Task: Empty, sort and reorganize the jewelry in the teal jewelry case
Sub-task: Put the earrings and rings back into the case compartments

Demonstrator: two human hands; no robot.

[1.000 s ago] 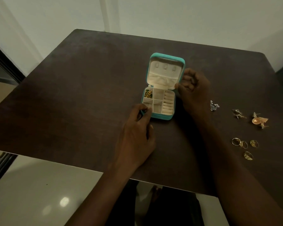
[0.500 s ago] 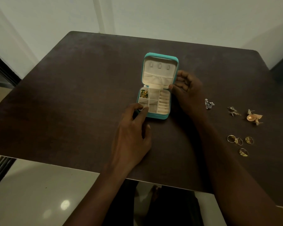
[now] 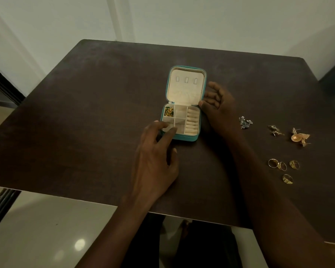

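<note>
teal jewelry case (image 3: 183, 105) sits open on the dark table (image 3: 85, 113), between the two hands, lid laid back away from the person. left hand (image 3: 155, 161) rests at the near left corner of the tray, forefinger and thumb stretched onto the near-left compartment, fingers loose, gripping nothing that shows. right hand (image 3: 219, 107) is just right of the hinge, fingers loosely curled, thumb tip touching the case side, holding nothing i can see. small gold and green pieces (image 3: 169, 112) remain in the far-left compartment, just beyond the left fingertips. further right of the right hand lie a silver piece (image 3: 245, 122), earrings (image 3: 300, 136) and four gold rings (image 3: 282, 168). risks: case is light, so digging with the left fingers could slide or tip it if the right hand isn't bracing; tiny pieces could slip from a pinch and roll away; right forearm passes near the sorted rings and a sweep back could scatter them; lid could flop shut if knocked.
</note>
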